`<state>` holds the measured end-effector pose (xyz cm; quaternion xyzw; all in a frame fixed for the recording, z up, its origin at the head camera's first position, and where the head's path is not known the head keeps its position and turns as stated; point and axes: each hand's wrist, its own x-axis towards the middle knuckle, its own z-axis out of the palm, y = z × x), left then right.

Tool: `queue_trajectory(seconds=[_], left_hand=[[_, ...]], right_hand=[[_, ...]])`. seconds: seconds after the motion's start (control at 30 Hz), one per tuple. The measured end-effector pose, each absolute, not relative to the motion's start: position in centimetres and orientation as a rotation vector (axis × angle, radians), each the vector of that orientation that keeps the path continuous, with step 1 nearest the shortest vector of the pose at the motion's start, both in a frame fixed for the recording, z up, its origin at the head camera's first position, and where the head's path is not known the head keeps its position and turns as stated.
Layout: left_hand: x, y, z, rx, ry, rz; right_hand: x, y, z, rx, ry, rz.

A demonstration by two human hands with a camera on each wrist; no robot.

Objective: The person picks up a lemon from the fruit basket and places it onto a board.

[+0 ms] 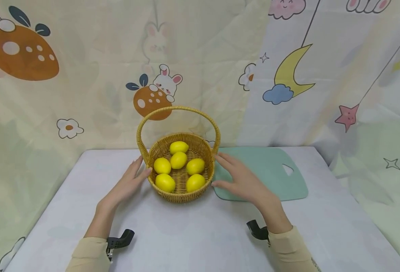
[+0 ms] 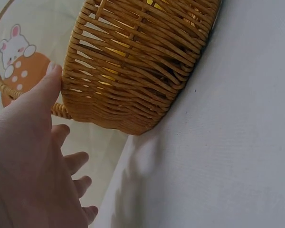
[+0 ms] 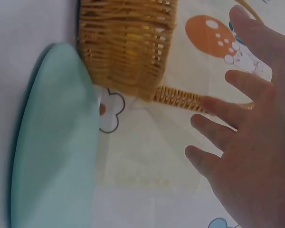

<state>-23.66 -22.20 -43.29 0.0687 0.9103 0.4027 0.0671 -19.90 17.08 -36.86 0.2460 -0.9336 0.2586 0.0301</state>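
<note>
A woven wicker basket (image 1: 183,197) with a tall arched handle (image 1: 177,108) stands upright on the table. Several yellow lemons (image 1: 178,160) lie on its bottom. At the basket's left side is my left hand (image 1: 128,181), fingers extended; the left wrist view shows its thumb at the basket's rim and the other fingers spread loosely. My right hand (image 1: 242,179) is at the right side, fingers straight and parted. In the right wrist view the right hand (image 3: 251,128) is close to the handle's base; whether it touches the basket I cannot tell.
A pale green cutting board (image 1: 261,170) with a cut-out grip lies flat to the right of the basket, partly under my right hand. The white table (image 1: 186,234) ends at a patterned cloth backdrop (image 1: 101,75). Black camera mounts (image 1: 121,238) are strapped to both wrists.
</note>
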Motion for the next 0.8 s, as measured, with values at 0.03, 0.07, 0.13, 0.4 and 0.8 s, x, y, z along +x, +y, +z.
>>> queue_trajectory(seconds=[0.03, 0.07, 0.13, 0.4, 0.8], left_hand=[[-23.7, -22.2, -43.4, 0.216, 2.742, 1.227], [-23.8, -22.1, -43.5, 0.223, 2.739, 1.242], [-24.0, -21.9, -43.7, 0.235, 2.728, 1.273], [-24.5, -21.5, -43.7, 0.232, 2.655, 1.386], [-24.9, -21.0, -43.8, 0.224, 2.499, 1.531]], right_hand=[[-19.9, 16.8, -36.8, 0.753, -2.882, 0.803], [-19.8, 16.5, -36.6, 0.755, -2.878, 0.807], [-19.7, 16.0, -36.4, 0.753, -2.87, 0.812], [-19.7, 14.0, -36.1, 0.8, -2.891, 0.845], [-20.5, 11.7, -36.4, 0.818, -3.006, 0.81]])
